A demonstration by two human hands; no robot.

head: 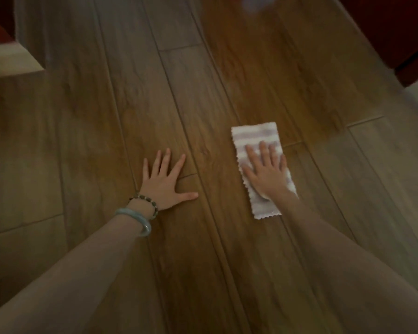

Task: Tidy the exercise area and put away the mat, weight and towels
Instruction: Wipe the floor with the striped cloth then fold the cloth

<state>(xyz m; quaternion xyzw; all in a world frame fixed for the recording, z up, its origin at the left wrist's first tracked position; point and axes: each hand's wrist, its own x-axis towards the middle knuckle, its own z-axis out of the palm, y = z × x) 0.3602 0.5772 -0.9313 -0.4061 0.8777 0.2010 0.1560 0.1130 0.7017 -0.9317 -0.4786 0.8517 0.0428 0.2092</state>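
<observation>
From the head camera, looking down, a wooden plank floor (101, 121) fills the picture, its boards running from near to far with a slight slant.

A small towel (253, 134) lies flat on the floor, right of centre. It is folded into a narrow oblong, white with pale greyish-purple stripes across it, and its edges are cut in a fine zigzag. Its long sides run near to far, tilted a little to the left at the far end.

The right hand (267, 170) lies palm down on the middle of the towel, fingers straight and slightly spread, pressing it against the boards. The far end and the near end of the towel show beyond the hand.

The left hand (165, 182) rests flat on the bare floor, well to the left of the towel, fingers splayed wide and the thumb pointing right. It holds nothing. On that wrist sit a dark bead bracelet (144, 204) and, just nearer, a pale green bangle (135, 220).

Dark red furniture (396, 32) stands at the far right corner. A blurred pale shape at the far edge is too unclear to name.
</observation>
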